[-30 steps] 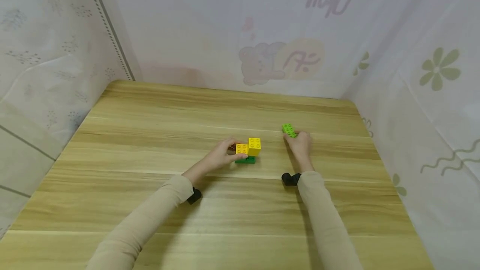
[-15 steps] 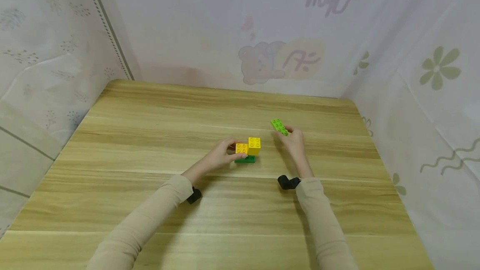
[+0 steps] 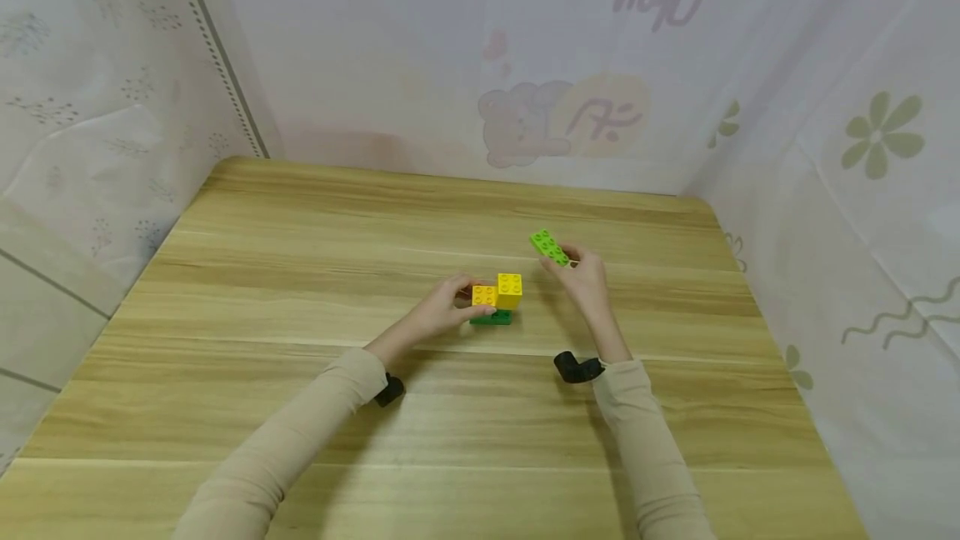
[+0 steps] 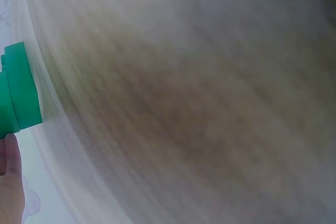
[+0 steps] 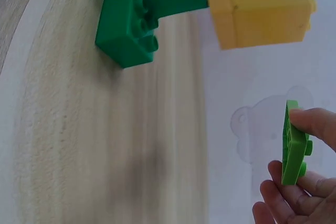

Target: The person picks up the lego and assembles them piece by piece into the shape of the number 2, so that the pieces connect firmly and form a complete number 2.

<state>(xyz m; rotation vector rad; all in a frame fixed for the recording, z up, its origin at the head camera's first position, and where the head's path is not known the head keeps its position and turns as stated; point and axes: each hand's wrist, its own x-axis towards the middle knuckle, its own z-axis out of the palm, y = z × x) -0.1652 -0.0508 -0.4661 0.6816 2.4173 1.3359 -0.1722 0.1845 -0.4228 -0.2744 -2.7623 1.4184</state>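
Observation:
Near the table's middle, a small stack of toy building bricks stands on a dark green base brick [image 3: 501,318]. Above it sit a yellow-orange brick [image 3: 483,296] and, higher on the right, a bright yellow brick [image 3: 509,290]. My left hand [image 3: 435,312] grips the stack from the left, thumb in front, fingers behind. My right hand [image 3: 590,286] pinches a flat light green brick [image 3: 550,247] between thumb and fingers, raised and apart from the stack. In the right wrist view that light green brick [image 5: 295,150] is tilted on edge. Green bricks [image 4: 23,87] show in the left wrist view.
The wooden table [image 3: 360,223] reaches back to a printed curtain [image 3: 420,65]. Further printed cloth [image 3: 885,240] hangs along the right side. A black wrist mount [image 3: 577,368] sits by the right sleeve, and another [image 3: 389,390] by the left.
My right hand has lifted the light green brick off the table and carried it left and upward, toward the stack's side. The left hand and the stack have stayed in place.

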